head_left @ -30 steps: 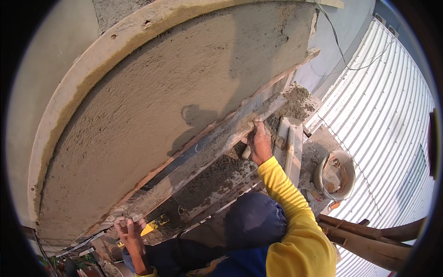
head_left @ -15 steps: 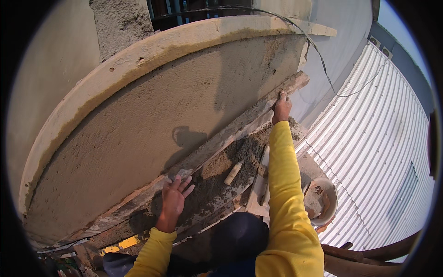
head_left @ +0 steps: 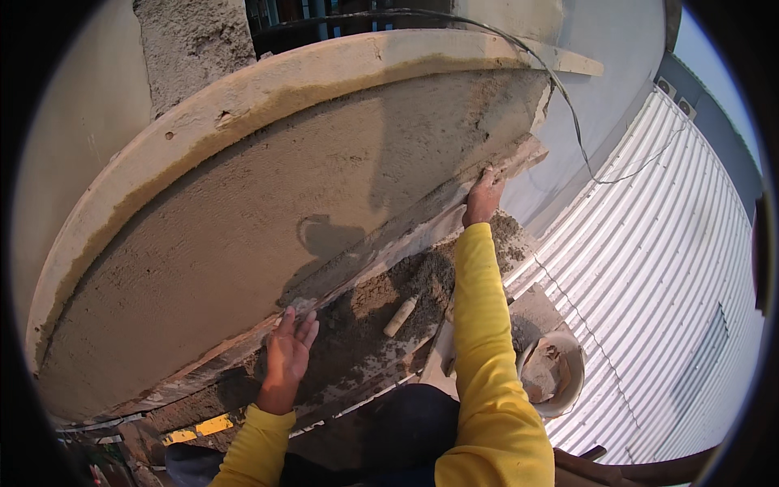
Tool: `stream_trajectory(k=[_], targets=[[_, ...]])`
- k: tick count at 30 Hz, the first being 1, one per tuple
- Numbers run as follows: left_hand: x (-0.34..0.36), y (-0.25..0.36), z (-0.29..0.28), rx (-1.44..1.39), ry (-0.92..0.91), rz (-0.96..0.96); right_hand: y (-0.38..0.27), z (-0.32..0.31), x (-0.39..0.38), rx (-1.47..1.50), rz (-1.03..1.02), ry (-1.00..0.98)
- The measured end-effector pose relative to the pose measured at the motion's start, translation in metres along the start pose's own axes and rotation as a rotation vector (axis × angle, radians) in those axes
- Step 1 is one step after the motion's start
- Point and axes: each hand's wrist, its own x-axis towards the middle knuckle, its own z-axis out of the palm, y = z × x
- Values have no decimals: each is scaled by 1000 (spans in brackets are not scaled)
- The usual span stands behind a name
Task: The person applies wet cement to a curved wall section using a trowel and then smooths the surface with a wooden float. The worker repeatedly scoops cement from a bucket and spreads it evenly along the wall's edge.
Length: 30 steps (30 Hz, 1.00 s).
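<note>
A long, mortar-smeared wooden board [head_left: 422, 217] lies slantwise along the lower edge of a fresh mortar surface [head_left: 235, 203]. Near its upper right end my right hand [head_left: 484, 197] is closed around the board. Further down, my left hand [head_left: 289, 357] has its fingers stretched out against the board's near edge, beside a small grey lump of mortar [head_left: 302, 306]. Below the board, wet mortar [head_left: 365, 304] covers a ledge. A pale wooden tool handle [head_left: 400, 317] sticks out of it; the rest of the tool cannot be made out.
A curved raised rim [head_left: 268, 81] borders the mortar surface at the top. Over its right part hangs a black cable [head_left: 560, 85]. A round bucket [head_left: 578, 369] with mortar stands by my right forearm, above a white corrugated roof [head_left: 649, 284].
My right hand and the board have shifted slightly down and left. My left hand has come in against the board, its fingers closer together than before. The view has moved a little.
</note>
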Motion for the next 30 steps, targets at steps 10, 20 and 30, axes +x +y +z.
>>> stream_trajectory(k=[10, 20, 30], targets=[[13, -14, 51, -159, -105, -112, 5, -13, 74, 178, 104, -62], [13, -1, -41, -156, -116, -60, -27, 5, -12, 68, -123, -63], [33, -18, 41, -163, -149, -88, -34, 4, 61, 191, 187, -142]])
